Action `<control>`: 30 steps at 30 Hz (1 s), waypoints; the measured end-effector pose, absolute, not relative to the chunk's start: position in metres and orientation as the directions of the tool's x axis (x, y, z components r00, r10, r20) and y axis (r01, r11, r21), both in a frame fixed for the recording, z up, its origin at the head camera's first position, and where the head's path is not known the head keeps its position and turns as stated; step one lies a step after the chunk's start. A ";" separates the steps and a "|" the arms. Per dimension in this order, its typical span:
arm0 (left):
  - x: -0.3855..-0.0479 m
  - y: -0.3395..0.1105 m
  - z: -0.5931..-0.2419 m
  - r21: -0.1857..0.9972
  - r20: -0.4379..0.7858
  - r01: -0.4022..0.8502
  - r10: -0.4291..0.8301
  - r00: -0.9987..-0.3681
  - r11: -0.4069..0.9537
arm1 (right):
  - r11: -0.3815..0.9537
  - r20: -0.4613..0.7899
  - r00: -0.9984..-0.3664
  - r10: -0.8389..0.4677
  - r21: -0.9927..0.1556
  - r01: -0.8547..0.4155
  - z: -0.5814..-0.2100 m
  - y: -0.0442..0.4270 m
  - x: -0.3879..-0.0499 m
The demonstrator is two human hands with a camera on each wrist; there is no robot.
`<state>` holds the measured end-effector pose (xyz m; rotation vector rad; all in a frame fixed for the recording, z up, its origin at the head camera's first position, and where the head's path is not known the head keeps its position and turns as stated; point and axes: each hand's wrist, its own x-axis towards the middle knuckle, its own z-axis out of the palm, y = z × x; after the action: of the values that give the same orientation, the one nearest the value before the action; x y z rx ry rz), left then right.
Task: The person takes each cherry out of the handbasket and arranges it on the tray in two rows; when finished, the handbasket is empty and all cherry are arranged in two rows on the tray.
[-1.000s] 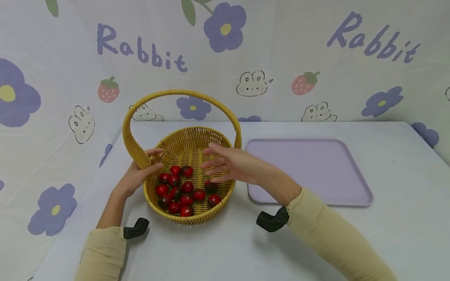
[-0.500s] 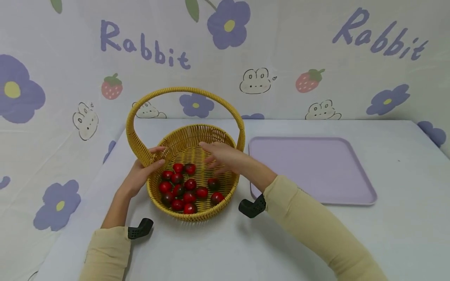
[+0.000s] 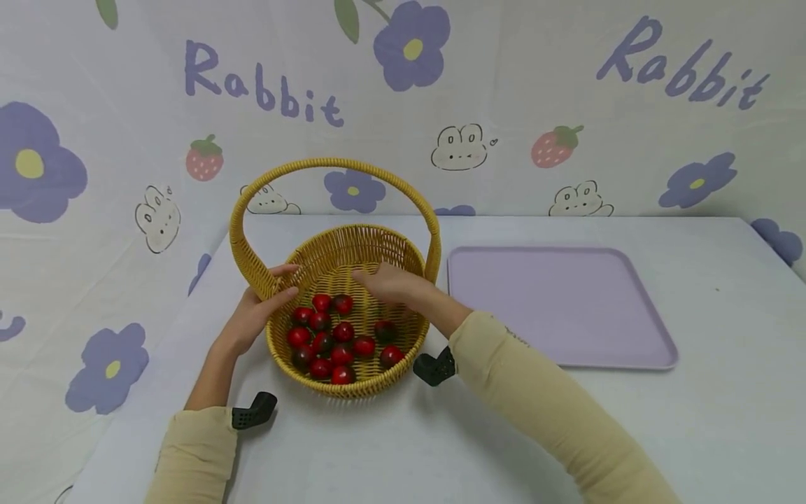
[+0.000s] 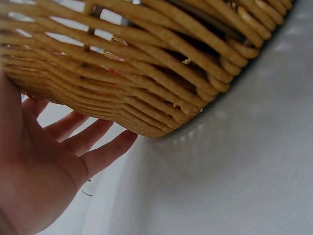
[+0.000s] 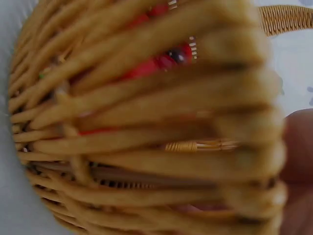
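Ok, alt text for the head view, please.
A left hand holds the left side of a yellow wicker basket containing red cherries; the right hand extends over its right side. A lilac tray lies rightward.

Your left sleeve (image 3: 195,451) and right sleeve (image 3: 541,395) are pale yellow-beige cloth, plain, softly creased, with broad cuffs above the wrists. A black left fitting (image 3: 255,411), bent like an elbow, dotted with small holes, juts from your left cuff; a similar black right fitting (image 3: 434,367) sits at your right cuff. Your left hand (image 3: 248,318) and right hand (image 3: 397,285) are bare.
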<state>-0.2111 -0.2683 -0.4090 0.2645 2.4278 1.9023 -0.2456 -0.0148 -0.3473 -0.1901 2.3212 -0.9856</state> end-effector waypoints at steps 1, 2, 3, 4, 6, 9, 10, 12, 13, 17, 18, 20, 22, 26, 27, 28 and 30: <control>-0.211 -0.268 -0.409 0.967 0.068 0.105 0.161 -0.985 0.233 | 0.720 -0.475 -0.811 -0.343 -0.687 0.099 -0.347 -0.015 -0.246; -0.211 -0.268 -0.409 0.967 0.067 0.104 0.160 -0.985 0.234 | 0.727 -0.479 -0.811 -0.336 -0.679 0.099 -0.348 -0.016 -0.246; -0.211 -0.268 -0.408 0.967 0.067 0.104 0.159 -0.985 0.234 | 0.733 -0.486 -0.810 -0.328 -0.672 0.106 -0.348 -0.016 -0.246; -0.210 -0.268 -0.408 0.967 0.066 0.103 0.159 -0.985 0.235 | 0.742 -0.496 -0.807 -0.320 -0.661 0.111 -0.348 -0.017 -0.246; -0.210 -0.268 -0.409 0.967 0.059 0.096 0.158 -0.986 0.236 | 0.755 -0.521 -0.798 -0.302 -0.642 0.133 -0.350 -0.018 -0.246; -0.210 -0.267 -0.410 0.969 0.053 0.089 0.158 -0.986 0.230 | 0.775 -0.557 -0.777 -0.292 -0.614 0.149 -0.353 -0.018 -0.245; -0.211 -0.266 -0.410 0.969 0.053 0.089 0.159 -0.986 0.228 | 0.777 -0.564 -0.771 -0.296 -0.611 0.149 -0.354 -0.018 -0.245; -0.211 -0.266 -0.410 0.969 0.057 0.093 0.161 -0.985 0.227 | 0.773 -0.574 -0.757 -0.312 -0.617 0.149 -0.356 -0.017 -0.245; -0.212 -0.266 -0.411 0.969 0.060 0.096 0.162 -0.985 0.226 | 0.765 -0.577 -0.749 -0.325 -0.626 0.151 -0.356 -0.016 -0.245; -0.212 -0.266 -0.409 0.969 0.063 0.099 0.162 -0.985 0.226 | 0.720 -0.592 -0.706 -0.387 -0.673 0.169 -0.356 -0.011 -0.247; -0.211 -0.267 -0.409 0.969 0.062 0.098 0.161 -0.985 0.225 | 0.707 -0.596 -0.694 -0.405 -0.685 0.176 -0.356 -0.010 -0.247; -0.211 -0.267 -0.409 0.970 0.059 0.094 0.158 -0.986 0.223 | 0.688 -0.591 -0.676 -0.441 -0.706 0.169 -0.356 -0.008 -0.248; -0.210 -0.268 -0.408 0.971 0.057 0.092 0.159 -0.986 0.222 | 0.669 -0.582 -0.664 -0.468 -0.725 0.164 -0.357 -0.007 -0.249; -0.211 -0.268 -0.408 0.970 0.056 0.093 0.162 -0.985 0.224 | 0.639 -0.578 -0.644 -0.500 -0.749 0.176 -0.356 -0.004 -0.249; -0.211 -0.267 -0.408 0.971 0.057 0.093 0.163 -0.985 0.222 | 0.633 -0.582 -0.637 -0.506 -0.752 0.184 -0.356 -0.004 -0.249; -0.211 -0.267 -0.408 0.971 0.057 0.093 0.163 -0.985 0.221 | 0.629 -0.586 -0.629 -0.511 -0.754 0.191 -0.355 -0.003 -0.249; -0.211 -0.267 -0.409 0.972 0.056 0.090 0.162 -0.985 0.216 | 0.624 -0.593 -0.614 -0.521 -0.755 0.199 -0.355 -0.003 -0.249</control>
<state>-0.2110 -0.2670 -0.4087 0.2497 2.4041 1.9153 -0.2489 -0.0030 -0.3551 -0.2537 1.9820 -1.0522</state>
